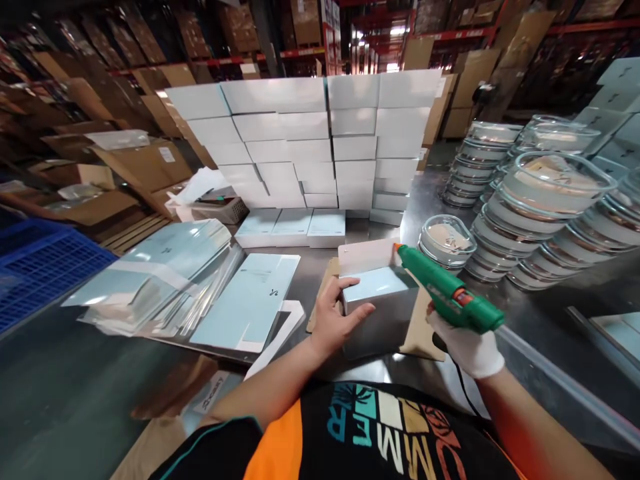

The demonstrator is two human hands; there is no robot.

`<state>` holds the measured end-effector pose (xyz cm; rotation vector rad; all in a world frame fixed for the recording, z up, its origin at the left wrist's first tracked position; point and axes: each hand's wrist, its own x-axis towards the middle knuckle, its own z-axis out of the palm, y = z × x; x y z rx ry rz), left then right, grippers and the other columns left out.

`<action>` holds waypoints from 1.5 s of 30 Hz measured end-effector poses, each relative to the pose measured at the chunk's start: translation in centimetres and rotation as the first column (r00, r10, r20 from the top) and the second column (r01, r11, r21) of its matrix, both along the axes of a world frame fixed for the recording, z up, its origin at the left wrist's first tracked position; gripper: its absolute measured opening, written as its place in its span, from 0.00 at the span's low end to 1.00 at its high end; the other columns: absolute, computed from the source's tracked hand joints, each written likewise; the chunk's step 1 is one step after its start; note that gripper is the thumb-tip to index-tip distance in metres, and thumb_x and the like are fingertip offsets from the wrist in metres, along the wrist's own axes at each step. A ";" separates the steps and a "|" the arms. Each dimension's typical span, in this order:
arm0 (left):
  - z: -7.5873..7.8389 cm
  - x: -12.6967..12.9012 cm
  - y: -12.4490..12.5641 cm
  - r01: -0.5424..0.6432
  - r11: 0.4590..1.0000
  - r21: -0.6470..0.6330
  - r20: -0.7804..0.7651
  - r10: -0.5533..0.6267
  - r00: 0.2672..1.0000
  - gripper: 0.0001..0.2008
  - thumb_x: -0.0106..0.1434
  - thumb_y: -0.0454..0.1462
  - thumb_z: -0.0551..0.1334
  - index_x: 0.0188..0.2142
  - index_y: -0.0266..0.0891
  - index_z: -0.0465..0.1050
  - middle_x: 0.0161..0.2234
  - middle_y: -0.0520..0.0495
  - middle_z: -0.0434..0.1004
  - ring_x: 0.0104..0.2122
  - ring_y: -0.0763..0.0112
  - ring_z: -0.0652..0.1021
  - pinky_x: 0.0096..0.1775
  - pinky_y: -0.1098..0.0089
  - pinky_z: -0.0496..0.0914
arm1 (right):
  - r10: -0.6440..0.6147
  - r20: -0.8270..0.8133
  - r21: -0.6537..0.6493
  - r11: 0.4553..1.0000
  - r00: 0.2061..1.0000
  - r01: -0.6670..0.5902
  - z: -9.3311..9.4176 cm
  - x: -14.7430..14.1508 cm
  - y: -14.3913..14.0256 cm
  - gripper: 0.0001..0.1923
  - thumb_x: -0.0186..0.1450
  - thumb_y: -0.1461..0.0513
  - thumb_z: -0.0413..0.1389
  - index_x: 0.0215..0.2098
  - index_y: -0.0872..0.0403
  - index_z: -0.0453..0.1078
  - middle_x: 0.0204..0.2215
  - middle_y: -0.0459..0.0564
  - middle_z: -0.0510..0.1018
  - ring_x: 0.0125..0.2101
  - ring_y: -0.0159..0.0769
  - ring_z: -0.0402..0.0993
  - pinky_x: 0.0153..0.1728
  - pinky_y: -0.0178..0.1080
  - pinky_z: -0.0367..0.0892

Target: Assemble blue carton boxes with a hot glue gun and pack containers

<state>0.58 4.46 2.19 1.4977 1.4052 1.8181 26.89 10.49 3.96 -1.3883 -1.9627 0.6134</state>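
Observation:
My bare left hand (336, 319) presses on the near left corner of a small pale-blue box (379, 283) with its white flap raised, resting on a brown cardboard sheet (421, 333). In a white glove, my right hand (467, 345) grips a green glue gun (450, 292) whose orange tip touches the box's flap at the top right. The gun's black cord drops toward my body.
A wall of stacked white boxes (310, 140) rises behind. Flat blue box blanks (250, 300) and clear-wrapped packs (165, 273) lie left. Stacks of glass containers with lids (540, 207) fill the right. A blue crate (40, 267) sits far left on the metal table (575, 293).

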 end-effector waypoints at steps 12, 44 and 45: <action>0.8 -1.6 0.3 0.003 0.996 -0.094 0.215 0.018 0.976 0.35 0.54 0.63 0.76 0.48 0.39 0.81 0.38 0.46 0.83 0.36 0.62 0.80 0.39 0.67 0.74 | -0.442 -0.265 -0.633 0.750 0.857 0.191 -3.5 4.7 3.0 0.22 0.65 0.41 0.60 0.31 0.50 0.78 0.25 0.56 0.85 0.26 0.50 0.82 0.26 0.46 0.76; -0.2 -3.2 2.1 0.369 0.856 0.361 -0.270 -0.283 0.920 0.12 0.73 0.46 0.69 0.50 0.46 0.86 0.47 0.41 0.90 0.56 0.54 0.84 0.58 0.48 0.78 | 0.693 -0.218 0.317 0.716 0.687 -0.622 0.7 -3.2 2.0 0.17 0.77 0.62 0.59 0.60 0.39 0.80 0.68 0.52 0.76 0.68 0.45 0.74 0.68 0.51 0.70; -0.4 -3.2 2.3 0.366 0.862 0.351 -0.267 -0.282 0.921 0.13 0.73 0.48 0.69 0.49 0.46 0.87 0.47 0.41 0.90 0.56 0.54 0.84 0.58 0.49 0.78 | 0.651 -0.239 0.295 0.756 0.721 -0.584 0.3 -3.3 1.9 0.17 0.76 0.60 0.60 0.61 0.40 0.78 0.71 0.53 0.73 0.70 0.47 0.71 0.70 0.53 0.68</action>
